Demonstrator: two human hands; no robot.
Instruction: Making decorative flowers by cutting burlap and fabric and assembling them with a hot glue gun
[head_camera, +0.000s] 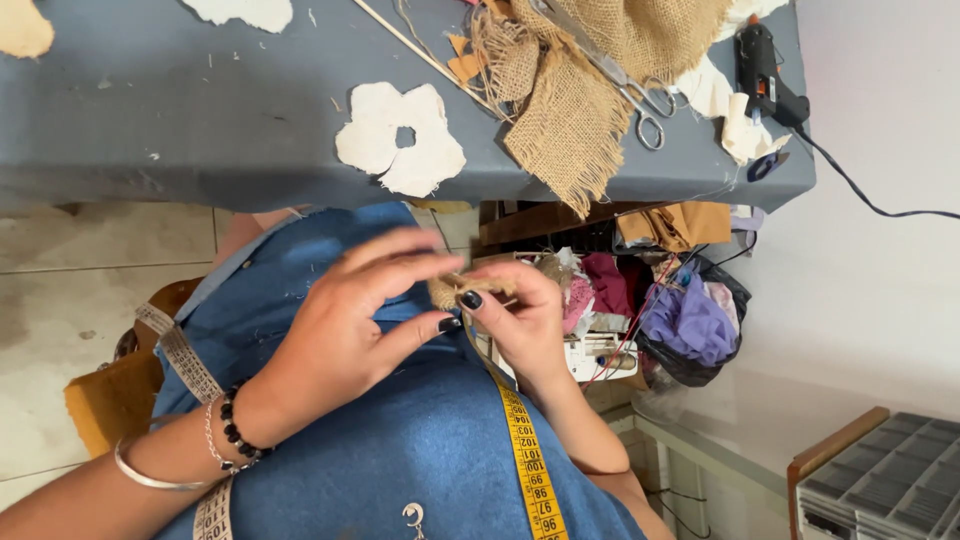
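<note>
My left hand (355, 325) and my right hand (520, 320) meet over my lap, above blue denim cloth (420, 440). Both pinch a small piece of tan burlap (462, 288) between fingertips and thumbs. Most of the piece is hidden by my fingers. A yellow measuring tape (525, 450) hangs down my front, and bracelets sit on my left wrist.
A grey-covered table (150, 110) lies ahead with a cream flower-shaped cutout (400, 140), a pile of burlap (580, 100), scissors (635, 95), a thin wooden stick (420, 52) and a black glue gun (765, 70). A box of fabric scraps (670, 310) stands below the table at right.
</note>
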